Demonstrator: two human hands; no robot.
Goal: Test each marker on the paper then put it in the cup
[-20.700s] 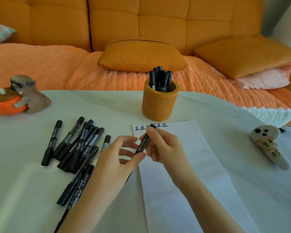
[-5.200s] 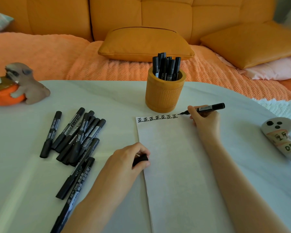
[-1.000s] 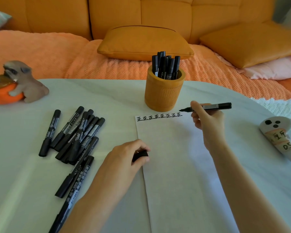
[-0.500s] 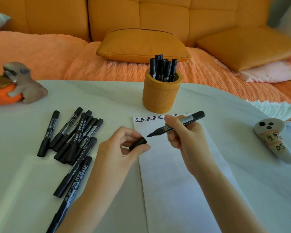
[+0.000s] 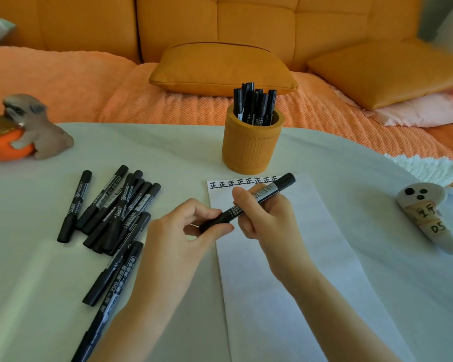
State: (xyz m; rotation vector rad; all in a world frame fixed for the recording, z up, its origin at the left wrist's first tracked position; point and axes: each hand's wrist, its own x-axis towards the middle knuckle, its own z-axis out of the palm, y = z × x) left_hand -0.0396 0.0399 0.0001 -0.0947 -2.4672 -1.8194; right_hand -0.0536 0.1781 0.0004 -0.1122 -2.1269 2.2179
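Note:
Above the white paper (image 5: 285,296), both hands hold one black marker (image 5: 266,193). My right hand (image 5: 267,223) grips its barrel; my left hand (image 5: 183,239) pinches the cap (image 5: 212,224) on the marker's tip end. A row of black test marks (image 5: 242,183) runs along the paper's top edge. The orange cup (image 5: 250,150) stands just beyond the paper with several black markers upright in it. A pile of several black markers (image 5: 115,210) lies to the left of my left hand.
A dog figurine with an orange bowl (image 5: 24,131) sits at the table's far left. A white ghost-shaped toy (image 5: 426,218) lies at the right. Behind the white table (image 5: 37,283) is an orange sofa with cushions (image 5: 220,66).
My right hand drew the uncapped marker back from the paper's top edge toward my left hand. The cap in my left hand now sits over the marker's tip.

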